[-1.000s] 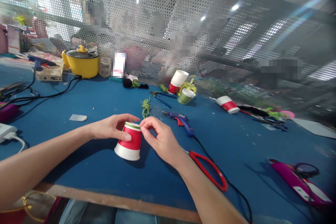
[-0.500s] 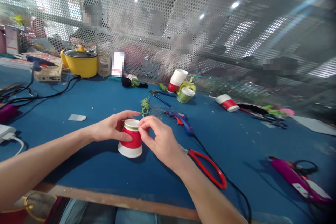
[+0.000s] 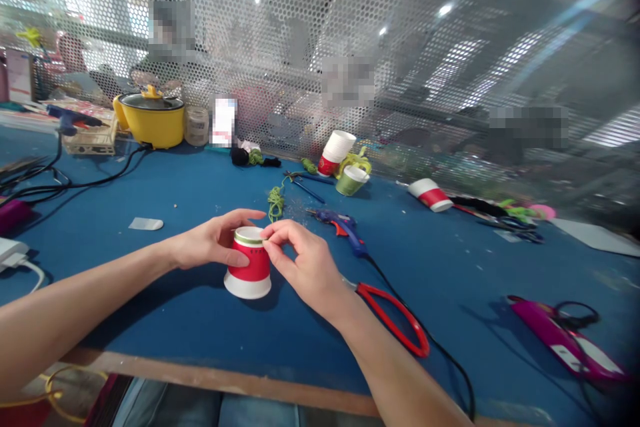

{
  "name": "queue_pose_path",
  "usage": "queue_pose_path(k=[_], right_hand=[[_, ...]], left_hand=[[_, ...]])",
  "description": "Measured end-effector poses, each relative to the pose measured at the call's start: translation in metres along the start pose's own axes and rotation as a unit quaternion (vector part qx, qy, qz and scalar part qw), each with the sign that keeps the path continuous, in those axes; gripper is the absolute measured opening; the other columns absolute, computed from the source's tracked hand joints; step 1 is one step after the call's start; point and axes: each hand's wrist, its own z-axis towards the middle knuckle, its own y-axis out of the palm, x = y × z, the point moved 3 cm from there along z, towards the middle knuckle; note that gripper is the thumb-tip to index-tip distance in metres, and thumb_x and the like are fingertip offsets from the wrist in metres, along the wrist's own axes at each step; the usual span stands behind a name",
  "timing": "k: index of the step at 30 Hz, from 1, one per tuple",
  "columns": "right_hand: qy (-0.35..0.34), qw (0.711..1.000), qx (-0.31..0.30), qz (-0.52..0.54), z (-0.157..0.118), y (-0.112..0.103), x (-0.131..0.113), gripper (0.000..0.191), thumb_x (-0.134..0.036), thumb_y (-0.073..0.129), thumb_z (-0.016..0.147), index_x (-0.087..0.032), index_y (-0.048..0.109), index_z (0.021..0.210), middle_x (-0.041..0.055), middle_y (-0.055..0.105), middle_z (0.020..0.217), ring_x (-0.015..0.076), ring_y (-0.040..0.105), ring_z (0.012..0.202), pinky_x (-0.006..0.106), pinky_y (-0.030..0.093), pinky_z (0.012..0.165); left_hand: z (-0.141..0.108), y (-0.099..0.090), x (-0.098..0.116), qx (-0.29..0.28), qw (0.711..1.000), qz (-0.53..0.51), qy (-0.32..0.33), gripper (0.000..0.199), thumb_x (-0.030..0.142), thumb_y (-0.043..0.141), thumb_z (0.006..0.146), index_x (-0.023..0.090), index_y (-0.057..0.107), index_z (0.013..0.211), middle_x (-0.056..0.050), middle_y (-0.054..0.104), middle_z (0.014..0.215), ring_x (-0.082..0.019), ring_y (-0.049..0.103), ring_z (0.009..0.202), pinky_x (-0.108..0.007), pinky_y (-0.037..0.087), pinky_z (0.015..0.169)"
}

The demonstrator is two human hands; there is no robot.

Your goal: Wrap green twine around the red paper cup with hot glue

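At far left a glue gun [image 3: 73,119] is lying beyond some cables, and a yellow pot [image 3: 153,120] is standing beside a glass jar [image 3: 197,127]; no brand is showing clearly on either. Nearer the middle, the left hand [image 3: 210,240] is curving around the left side of an upturned paper cup [image 3: 253,270], its thumb pressing on the red band and its other fingers going behind, partly hidden. The cup is standing directly between the two hands, its long axis running close to upright, its wide white rim facing down to the blue table [image 3: 175,320]. A green strip [image 3: 247,240] is circling the cup near its narrow upper end. Small dark characters are showing on the red band just below the strip, too small to read. The right hand [image 3: 303,263] is pinching at the strip by the cup's upper right edge, thumb against fingertips; both hands are touching, so neither is nearer. Farther right, a blue glue gun [image 3: 343,227] is lying beyond that hand, a red-handled tool [image 3: 424,343] is resting by its wrist, and a magenta device [image 3: 565,340] is bearing white markings that I cannot read
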Motion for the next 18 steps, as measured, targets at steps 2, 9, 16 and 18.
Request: queue_pose_path(k=[2,9,16,18], right_hand=[[-0.005,1.0,-0.002,-0.004,0.001,0.001,-0.001,0.014,-0.011,0.05,0.08,-0.021,0.046,0.071,0.004,0.063,0.084,0.0141,0.06,0.076,0.028,0.047,0.069],[-0.04,0.999,-0.015,-0.033,0.0,0.006,-0.01,0.016,-0.011,0.048,0.081,-0.022,0.043,0.07,0.0045,0.061,0.085,0.0158,0.059,0.081,0.03,0.049,0.071],[-0.062,0.997,-0.012,-0.036,-0.002,0.004,-0.015,0.017,-0.009,0.047,0.081,-0.022,0.043,0.071,0.0073,0.06,0.095,0.0164,0.059,0.09,0.031,0.049,0.076],[-0.061,0.998,-0.01,-0.033,-0.002,0.003,-0.014,0.016,-0.009,0.047,0.081,-0.021,0.044,0.071,0.0076,0.059,0.096,0.0163,0.058,0.091,0.031,0.049,0.076]], left_hand=[[0.0,0.0,0.003,0.0,0.999,0.032,0.005,0.069,0.013,0.072,0.063,0.024,0.04,0.123,-0.005,0.055,0.107,-0.019,0.056,0.095,-0.037,0.042,0.087],[-0.002,0.0,0.022,0.032,0.971,0.233,0.043,0.058,0.025,0.066,0.071,0.02,0.041,0.123,-0.006,0.057,0.103,-0.021,0.055,0.096,-0.038,0.041,0.086],[-0.003,-0.001,0.022,0.034,0.959,0.273,0.064,0.056,0.025,0.065,0.071,0.017,0.042,0.121,-0.007,0.057,0.102,-0.02,0.054,0.095,-0.038,0.041,0.086],[-0.003,-0.001,0.021,0.028,0.963,0.26,0.063,0.056,0.025,0.065,0.071,0.016,0.042,0.121,-0.008,0.057,0.103,-0.02,0.054,0.096,-0.038,0.041,0.087]])
